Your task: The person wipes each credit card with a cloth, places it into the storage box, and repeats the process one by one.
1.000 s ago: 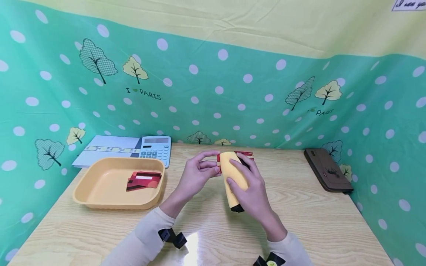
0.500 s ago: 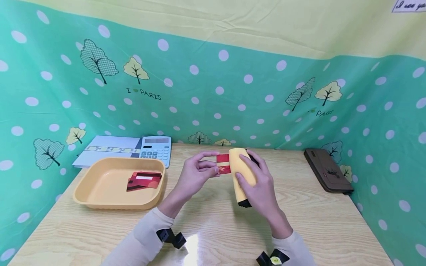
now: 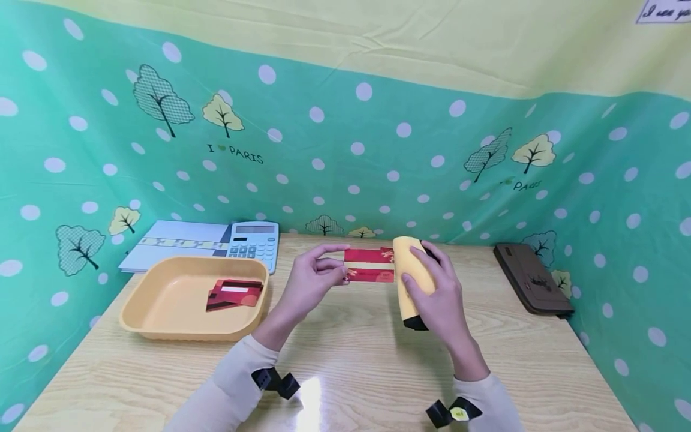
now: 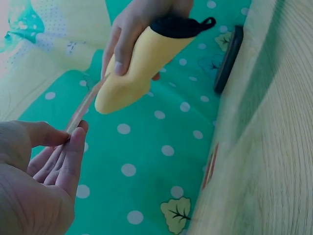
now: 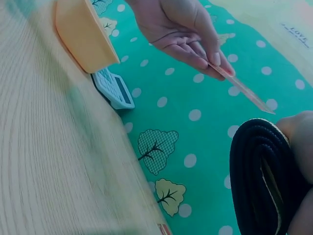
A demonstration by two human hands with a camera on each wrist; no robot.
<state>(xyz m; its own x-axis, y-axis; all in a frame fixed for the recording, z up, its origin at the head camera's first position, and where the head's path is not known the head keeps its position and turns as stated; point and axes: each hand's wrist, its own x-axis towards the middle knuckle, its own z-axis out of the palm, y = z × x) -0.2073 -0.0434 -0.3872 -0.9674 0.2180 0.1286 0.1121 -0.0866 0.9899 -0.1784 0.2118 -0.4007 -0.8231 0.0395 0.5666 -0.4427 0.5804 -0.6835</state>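
Observation:
My left hand (image 3: 313, 279) pinches a red card (image 3: 369, 266) with a pale stripe by its left edge, between thumb and fingers. The card is held above the table, its far end beside a yellow-and-black folded cloth (image 3: 409, 273). Gripping this cloth from the right is my right hand (image 3: 439, 294), its fingers over the yellow face. In the left wrist view the cloth (image 4: 142, 68) shows a black end with a small loop; in the right wrist view its black layers (image 5: 259, 171) are folded together. Whether cloth and card touch, I cannot tell.
A yellow-orange tray (image 3: 162, 324) on the left holds red cards (image 3: 234, 293). Behind it are a light-blue calculator (image 3: 252, 240) and a pale folder (image 3: 173, 237). A brown zipped case (image 3: 531, 276) lies at the right. Another red card (image 4: 210, 166) lies on the table.
The cloth in my right hand has slid rightward along the red card, uncovering most of it. My left hand has stayed nearly in place, still pinching the card.

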